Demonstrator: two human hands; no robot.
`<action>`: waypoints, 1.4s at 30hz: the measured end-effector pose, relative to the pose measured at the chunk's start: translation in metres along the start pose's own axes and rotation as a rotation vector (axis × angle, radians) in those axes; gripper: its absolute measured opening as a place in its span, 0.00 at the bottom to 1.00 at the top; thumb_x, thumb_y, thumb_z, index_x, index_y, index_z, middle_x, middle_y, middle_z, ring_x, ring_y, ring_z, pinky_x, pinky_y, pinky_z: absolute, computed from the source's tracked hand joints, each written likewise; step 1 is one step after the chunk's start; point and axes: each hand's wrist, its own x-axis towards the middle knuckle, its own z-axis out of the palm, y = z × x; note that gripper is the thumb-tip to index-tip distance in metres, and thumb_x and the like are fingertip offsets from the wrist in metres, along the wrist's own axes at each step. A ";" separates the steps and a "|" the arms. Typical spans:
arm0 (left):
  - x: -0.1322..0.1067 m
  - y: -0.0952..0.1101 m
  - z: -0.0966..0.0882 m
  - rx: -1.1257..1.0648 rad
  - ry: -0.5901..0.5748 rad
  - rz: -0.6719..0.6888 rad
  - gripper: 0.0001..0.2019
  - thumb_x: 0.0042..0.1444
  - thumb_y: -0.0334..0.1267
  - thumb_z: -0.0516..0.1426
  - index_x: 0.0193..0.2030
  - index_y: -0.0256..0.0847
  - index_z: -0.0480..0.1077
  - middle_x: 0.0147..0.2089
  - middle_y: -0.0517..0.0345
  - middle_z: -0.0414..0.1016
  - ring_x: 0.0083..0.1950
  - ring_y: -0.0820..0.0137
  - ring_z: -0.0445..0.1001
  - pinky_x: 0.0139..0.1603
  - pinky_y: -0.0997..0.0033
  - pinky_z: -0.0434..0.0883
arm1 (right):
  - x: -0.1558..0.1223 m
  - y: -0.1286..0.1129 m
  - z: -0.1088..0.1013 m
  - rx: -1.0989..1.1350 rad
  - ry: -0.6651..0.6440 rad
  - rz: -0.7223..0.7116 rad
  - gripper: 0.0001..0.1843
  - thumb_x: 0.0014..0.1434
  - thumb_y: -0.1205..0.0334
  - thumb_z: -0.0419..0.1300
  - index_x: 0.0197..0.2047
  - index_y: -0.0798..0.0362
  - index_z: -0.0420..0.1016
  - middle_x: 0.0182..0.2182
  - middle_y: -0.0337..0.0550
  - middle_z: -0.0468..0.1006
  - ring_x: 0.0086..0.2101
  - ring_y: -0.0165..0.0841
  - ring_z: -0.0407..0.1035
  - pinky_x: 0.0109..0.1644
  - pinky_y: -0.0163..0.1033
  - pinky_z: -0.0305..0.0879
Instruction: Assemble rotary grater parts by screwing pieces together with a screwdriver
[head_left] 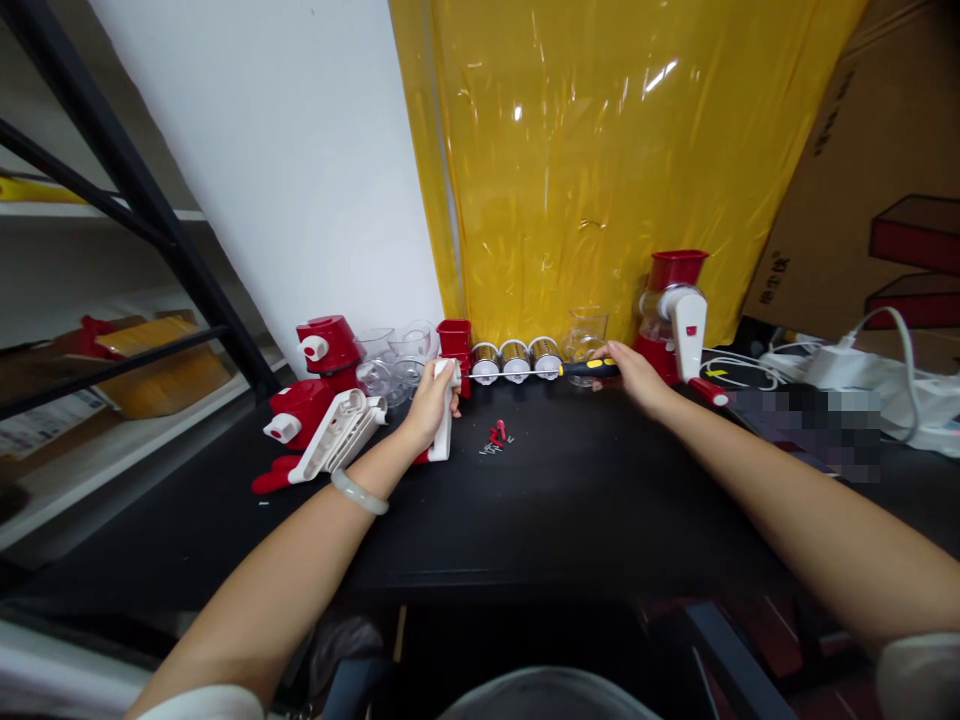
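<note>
My left hand (429,405) is closed around a white crank handle (443,425), which stands upright with its red knob low near the table. In my right hand (634,375) is a long screwdriver (589,369) with a black and yellow grip, held level. Its thin shaft points left and reaches the top of the crank handle; whether the tip sits in a screw is too small to tell. Small screws (491,449) and red clips (498,433) lie on the black table below the shaft. More white crank handles (337,435) rest left of my left hand.
Red grater housings (326,345), clear plastic parts (409,350), a red hopper (454,338) and metal drums (515,361) line the back of the black table (570,510). An assembled grater (679,315) stands at right, beside white cables and chargers (832,365). A black-framed shelf (142,220) is at left.
</note>
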 end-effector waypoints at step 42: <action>-0.003 0.001 0.002 0.016 -0.001 0.002 0.19 0.59 0.54 0.62 0.43 0.43 0.62 0.27 0.68 0.67 0.18 0.77 0.62 0.18 0.76 0.65 | 0.003 0.005 -0.005 -0.121 0.094 -0.068 0.29 0.57 0.26 0.55 0.38 0.45 0.69 0.24 0.37 0.71 0.25 0.35 0.69 0.33 0.44 0.70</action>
